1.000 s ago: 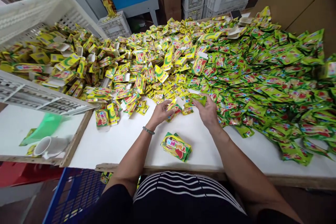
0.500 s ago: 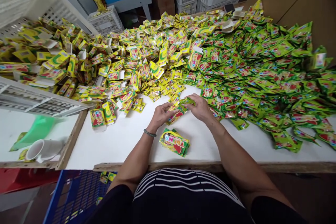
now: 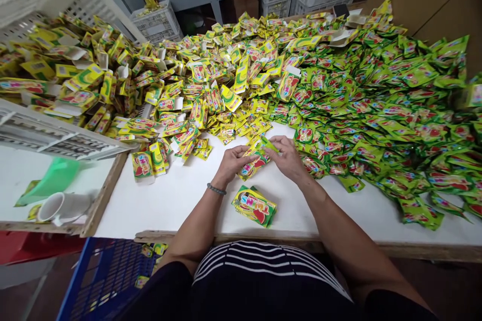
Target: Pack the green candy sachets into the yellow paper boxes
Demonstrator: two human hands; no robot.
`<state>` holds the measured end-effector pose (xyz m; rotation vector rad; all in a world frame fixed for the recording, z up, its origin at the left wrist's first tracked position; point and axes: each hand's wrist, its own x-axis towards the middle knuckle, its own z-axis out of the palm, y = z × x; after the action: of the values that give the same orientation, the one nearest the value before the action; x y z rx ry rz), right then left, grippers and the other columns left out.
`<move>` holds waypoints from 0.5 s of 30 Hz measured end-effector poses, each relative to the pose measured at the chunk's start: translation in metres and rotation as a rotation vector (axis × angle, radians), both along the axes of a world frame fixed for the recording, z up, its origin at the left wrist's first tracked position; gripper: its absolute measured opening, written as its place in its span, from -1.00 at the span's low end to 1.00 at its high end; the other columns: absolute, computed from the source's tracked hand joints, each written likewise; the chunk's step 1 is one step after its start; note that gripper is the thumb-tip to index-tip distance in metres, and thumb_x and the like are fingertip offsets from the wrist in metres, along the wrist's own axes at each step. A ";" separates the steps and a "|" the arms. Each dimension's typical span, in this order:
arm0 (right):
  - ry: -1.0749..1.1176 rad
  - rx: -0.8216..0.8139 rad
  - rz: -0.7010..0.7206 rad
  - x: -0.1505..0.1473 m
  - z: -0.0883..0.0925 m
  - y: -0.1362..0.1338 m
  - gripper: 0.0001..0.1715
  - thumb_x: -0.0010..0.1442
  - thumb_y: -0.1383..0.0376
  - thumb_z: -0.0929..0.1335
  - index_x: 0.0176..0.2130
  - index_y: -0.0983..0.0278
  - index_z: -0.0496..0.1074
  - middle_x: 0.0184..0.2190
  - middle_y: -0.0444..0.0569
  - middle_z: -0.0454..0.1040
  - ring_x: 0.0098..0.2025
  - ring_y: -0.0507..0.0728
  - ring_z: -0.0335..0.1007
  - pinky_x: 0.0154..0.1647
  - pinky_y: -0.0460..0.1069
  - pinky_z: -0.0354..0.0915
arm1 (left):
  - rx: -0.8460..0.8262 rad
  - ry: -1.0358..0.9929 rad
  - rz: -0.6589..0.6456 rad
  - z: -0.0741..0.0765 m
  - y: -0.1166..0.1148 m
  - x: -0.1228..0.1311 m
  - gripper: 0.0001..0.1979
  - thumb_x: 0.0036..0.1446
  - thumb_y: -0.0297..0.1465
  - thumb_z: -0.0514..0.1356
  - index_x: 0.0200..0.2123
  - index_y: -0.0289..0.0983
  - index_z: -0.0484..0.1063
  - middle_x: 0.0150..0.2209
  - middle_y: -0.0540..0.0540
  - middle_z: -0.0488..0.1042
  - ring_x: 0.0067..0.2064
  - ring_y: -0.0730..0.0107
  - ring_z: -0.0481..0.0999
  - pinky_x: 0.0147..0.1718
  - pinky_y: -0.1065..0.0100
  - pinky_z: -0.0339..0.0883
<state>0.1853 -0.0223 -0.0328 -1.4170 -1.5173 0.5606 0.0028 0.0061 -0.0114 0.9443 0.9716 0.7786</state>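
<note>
Head view: left fingers grip one carton; white crate holds more.

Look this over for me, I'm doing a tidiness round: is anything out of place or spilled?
The white mug at the left looks out of place, a drinking vessel so near the cartons; whether it is tipped is unclear. The white crate seems tilted, with cartons running out onto the table, perhaps deliberately.
</note>
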 end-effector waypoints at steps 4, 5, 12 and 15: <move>0.011 0.034 -0.114 -0.002 -0.005 0.000 -0.63 0.12 -0.03 0.37 -0.42 0.19 0.54 -0.01 0.06 0.43 0.04 0.26 0.24 0.12 0.25 0.15 | 0.020 -0.033 -0.017 0.001 -0.001 0.000 -0.55 -0.27 -0.30 0.48 -0.26 -0.35 0.53 -0.41 -0.03 0.60 -0.43 0.48 0.55 -0.37 0.45 0.39; 0.015 0.018 -0.091 -0.003 -0.005 -0.001 -0.64 0.12 -0.02 0.38 -0.43 0.18 0.55 0.00 0.05 0.44 0.07 0.27 0.22 0.14 0.26 0.14 | 0.020 -0.031 -0.022 0.002 -0.002 0.000 -0.55 -0.26 -0.31 0.48 -0.25 -0.35 0.53 -0.42 -0.02 0.60 -0.44 0.49 0.54 -0.38 0.46 0.38; 0.120 -0.228 0.153 -0.016 0.001 -0.009 -0.56 0.25 -0.04 0.23 -0.28 0.11 0.58 0.11 -0.03 0.40 0.21 0.28 0.10 0.25 0.27 0.03 | -0.039 -0.076 -0.038 0.005 -0.008 0.003 -0.46 -0.38 -0.40 0.51 -0.23 -0.36 0.49 -0.42 0.01 0.58 -0.45 0.50 0.52 -0.39 0.44 0.40; 0.213 -0.277 0.138 -0.016 0.006 -0.011 -0.51 0.28 -0.05 0.19 0.04 0.06 0.44 0.06 -0.01 0.43 0.22 0.24 0.10 0.24 0.23 0.10 | 0.001 -0.047 -0.033 0.007 -0.008 0.006 -0.44 -0.30 -0.34 0.49 -0.17 -0.37 0.44 -0.55 0.07 0.50 -0.56 0.55 0.44 -0.50 0.48 0.32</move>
<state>0.1694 -0.0329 -0.0265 -1.4128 -1.4111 1.0066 0.0083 -0.0022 -0.0047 0.9364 0.9123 0.7698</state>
